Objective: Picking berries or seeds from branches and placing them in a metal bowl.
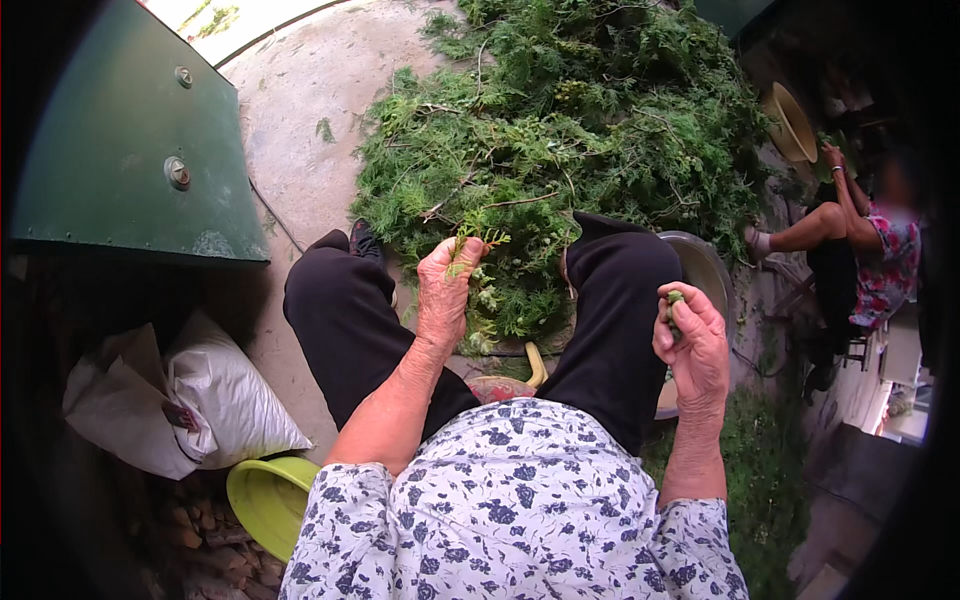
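Both of my hands are busy. My left hand (446,290) pinches a feathery green conifer sprig (465,240), thumb and fingers together on it, between my parted knees. My right hand (697,340) has its fingertips clamped on small, rounded green cones (675,312), beside my right knee and seen over a round grey metal basin (714,270); how high above it, I cannot tell. A heaped pile of green conifer branches (570,130) lies ahead of me. I judge the step as plucking cones off the sprig. The next move likely calls for opening my right fingers above the basin, with the left pinch steady.
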A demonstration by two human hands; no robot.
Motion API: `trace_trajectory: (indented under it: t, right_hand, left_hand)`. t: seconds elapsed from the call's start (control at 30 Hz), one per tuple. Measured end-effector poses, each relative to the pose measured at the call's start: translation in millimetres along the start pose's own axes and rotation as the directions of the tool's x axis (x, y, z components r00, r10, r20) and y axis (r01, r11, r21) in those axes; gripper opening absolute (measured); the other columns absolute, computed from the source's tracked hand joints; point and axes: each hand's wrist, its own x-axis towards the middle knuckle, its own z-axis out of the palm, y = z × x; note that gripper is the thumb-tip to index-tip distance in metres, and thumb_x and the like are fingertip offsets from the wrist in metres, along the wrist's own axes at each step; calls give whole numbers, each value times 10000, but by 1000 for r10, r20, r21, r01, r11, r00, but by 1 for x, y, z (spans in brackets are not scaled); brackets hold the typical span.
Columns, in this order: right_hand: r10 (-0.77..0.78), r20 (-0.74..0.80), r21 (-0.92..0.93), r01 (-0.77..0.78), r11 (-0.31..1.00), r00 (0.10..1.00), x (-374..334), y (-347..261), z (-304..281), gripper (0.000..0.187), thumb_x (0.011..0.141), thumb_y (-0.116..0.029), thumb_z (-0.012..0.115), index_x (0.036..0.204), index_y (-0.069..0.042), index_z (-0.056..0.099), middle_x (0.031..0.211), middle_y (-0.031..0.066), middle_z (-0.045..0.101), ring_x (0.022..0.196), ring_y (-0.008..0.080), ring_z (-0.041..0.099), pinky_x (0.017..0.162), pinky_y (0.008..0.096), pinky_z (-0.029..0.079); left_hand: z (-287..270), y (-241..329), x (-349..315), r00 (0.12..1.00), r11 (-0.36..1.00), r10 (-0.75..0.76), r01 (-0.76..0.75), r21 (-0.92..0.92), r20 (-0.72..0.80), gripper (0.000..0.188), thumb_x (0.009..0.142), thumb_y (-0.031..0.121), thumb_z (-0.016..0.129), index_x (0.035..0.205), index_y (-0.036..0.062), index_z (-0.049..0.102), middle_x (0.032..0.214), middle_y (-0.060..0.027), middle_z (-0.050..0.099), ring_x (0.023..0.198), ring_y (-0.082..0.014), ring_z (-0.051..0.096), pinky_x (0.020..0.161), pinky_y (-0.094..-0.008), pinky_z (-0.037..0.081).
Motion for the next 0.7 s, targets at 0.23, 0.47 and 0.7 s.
trace_trajectory:
  t: [0.23,0.47,0.7]
  right_hand:
    - [-265,-599,-616,-224,755,755,23,47,-181,353,841,-57,477,1186,4,521,1000,102,595,838,174,577,714,303,485]
    - [-332,-623,-716,-346,606,708,23,78,-295,391,811,-70,495,1198,-20,517,1182,204,520,1053,309,522,883,362,424]
    - [-712,-237,-891,145,431,662,36,13,-96,244,845,-97,567,1077,-23,587,976,96,595,875,205,574,804,304,444]
  left_hand:
    - [0,9,3,987,973,-119,94,-212,-110,178,815,218,671,858,62,597,763,24,592,643,-65,532,563,-227,463]
    - [-7,3,3,987,992,-74,59,-109,-145,243,823,236,668,922,22,607,788,34,579,701,-65,469,673,-239,406]
    - [-4,2,2,992,996,-58,50,-71,-116,247,820,235,671,927,23,606,791,32,580,708,-68,461,679,-239,396]
